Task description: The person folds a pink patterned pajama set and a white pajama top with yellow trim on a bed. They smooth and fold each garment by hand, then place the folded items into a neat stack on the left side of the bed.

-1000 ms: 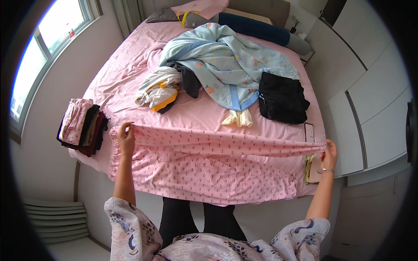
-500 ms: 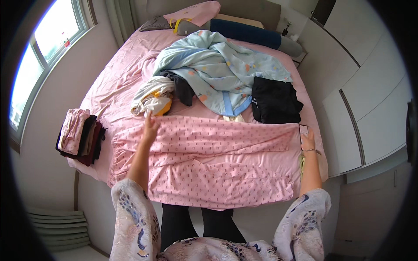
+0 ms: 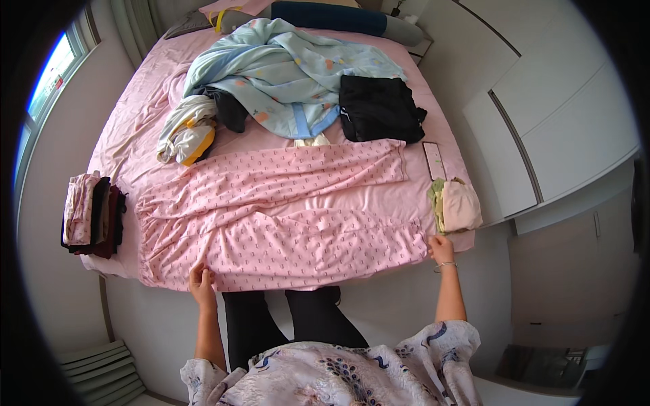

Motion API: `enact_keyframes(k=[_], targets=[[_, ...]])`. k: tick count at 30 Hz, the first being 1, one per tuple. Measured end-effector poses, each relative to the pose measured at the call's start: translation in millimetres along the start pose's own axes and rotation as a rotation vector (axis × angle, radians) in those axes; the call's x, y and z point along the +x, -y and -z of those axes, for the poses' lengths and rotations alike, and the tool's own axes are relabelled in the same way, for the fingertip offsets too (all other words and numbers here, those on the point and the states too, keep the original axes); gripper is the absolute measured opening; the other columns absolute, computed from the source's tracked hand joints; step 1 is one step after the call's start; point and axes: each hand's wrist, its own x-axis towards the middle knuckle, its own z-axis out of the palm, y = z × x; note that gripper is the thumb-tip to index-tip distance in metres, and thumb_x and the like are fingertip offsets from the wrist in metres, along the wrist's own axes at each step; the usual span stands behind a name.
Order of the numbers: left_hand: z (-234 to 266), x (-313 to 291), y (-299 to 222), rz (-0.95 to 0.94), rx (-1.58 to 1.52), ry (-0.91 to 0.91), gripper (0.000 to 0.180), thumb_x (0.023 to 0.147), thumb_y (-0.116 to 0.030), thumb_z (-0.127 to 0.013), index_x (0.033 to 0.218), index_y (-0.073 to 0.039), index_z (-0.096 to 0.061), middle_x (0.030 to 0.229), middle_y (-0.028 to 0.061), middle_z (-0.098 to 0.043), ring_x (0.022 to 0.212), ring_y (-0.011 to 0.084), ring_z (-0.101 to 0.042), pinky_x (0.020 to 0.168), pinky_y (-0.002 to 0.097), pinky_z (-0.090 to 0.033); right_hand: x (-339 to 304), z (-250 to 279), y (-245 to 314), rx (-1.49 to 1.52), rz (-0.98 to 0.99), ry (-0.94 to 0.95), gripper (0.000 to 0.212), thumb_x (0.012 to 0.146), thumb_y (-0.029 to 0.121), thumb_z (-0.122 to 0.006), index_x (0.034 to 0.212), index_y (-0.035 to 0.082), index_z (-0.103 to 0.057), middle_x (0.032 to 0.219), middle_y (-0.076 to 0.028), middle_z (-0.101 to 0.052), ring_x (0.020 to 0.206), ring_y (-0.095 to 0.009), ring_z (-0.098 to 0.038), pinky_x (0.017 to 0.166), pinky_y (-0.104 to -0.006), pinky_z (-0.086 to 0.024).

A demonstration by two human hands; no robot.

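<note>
A pair of pink patterned trousers [image 3: 305,243] lies spread across the near part of the bed, waistband to the left and the two legs stretching right. My left hand [image 3: 202,279] is closed on the near edge of the trousers, toward the waistband end. At the right, my right hand [image 3: 441,248] pinches the cuff of the nearer leg. Beyond that hand sits a small folded pile of pale peach and green cloth [image 3: 460,206]. A phone [image 3: 433,160] lies flat past the pile, touched by neither hand.
Folded clothes [image 3: 91,216] are stacked at the bed's left edge. Farther back lie a crumpled white and yellow garment [image 3: 188,132], a light blue quilt [image 3: 271,74] and folded black clothing [image 3: 382,108]. Pale cabinets [image 3: 555,88] line the right side.
My left hand came back from beside the white garment to the trousers' near edge. My right hand let go of the phone and moved to the near cuff. The view shifted.
</note>
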Motion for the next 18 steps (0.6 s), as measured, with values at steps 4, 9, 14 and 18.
enact_keyframes(k=[4,9,14,18], targets=[[13.1,-24.0,9.6,0.209,0.067,0.031,0.021,0.085,-0.010,-0.054,0.104,-0.003,-0.055,0.080,0.0030,-0.058,0.064,0.0076,-0.054,0.052,0.0190,-0.043,4.2,-17.5,-37.5,-0.009,0.153,0.058,0.028,0.079,0.025,-0.062,0.084,-0.003,-0.063,0.071,-0.004,-0.062,0.064,-0.010,-0.053,0.059,-0.0265,-0.044],[-2.5,-38.4,1.1,0.084,0.172,0.056,0.024,0.081,-0.008,-0.057,0.104,0.000,-0.056,0.084,0.0054,-0.059,0.071,0.0115,-0.056,0.057,0.0218,-0.045,31.5,-24.5,-21.8,-0.136,0.103,-0.136,0.035,0.077,0.033,-0.063,0.078,-0.002,-0.065,0.067,-0.008,-0.063,0.060,-0.015,-0.056,0.059,-0.0296,-0.045],[-64.7,-33.2,-28.8,-0.224,0.398,0.287,0.026,0.079,-0.003,-0.059,0.105,-0.003,-0.057,0.093,0.0054,-0.058,0.075,0.0133,-0.056,0.065,0.0246,-0.047,45.9,-33.1,-8.7,-0.108,-0.018,0.009,0.022,0.075,0.021,-0.063,0.068,0.000,-0.061,0.060,-0.005,-0.060,0.058,-0.012,-0.054,0.053,-0.0253,-0.042],[-119.1,-23.1,-49.5,-0.440,0.545,0.485,0.026,0.078,-0.004,-0.058,0.104,-0.004,-0.058,0.105,0.0101,-0.056,0.084,0.0183,-0.059,0.068,0.0280,-0.049,48.8,-38.2,-2.1,0.177,0.198,-0.107,0.012,0.071,0.013,-0.061,0.067,0.002,-0.058,0.060,-0.001,-0.055,0.057,-0.008,-0.048,0.053,-0.0230,-0.040]])
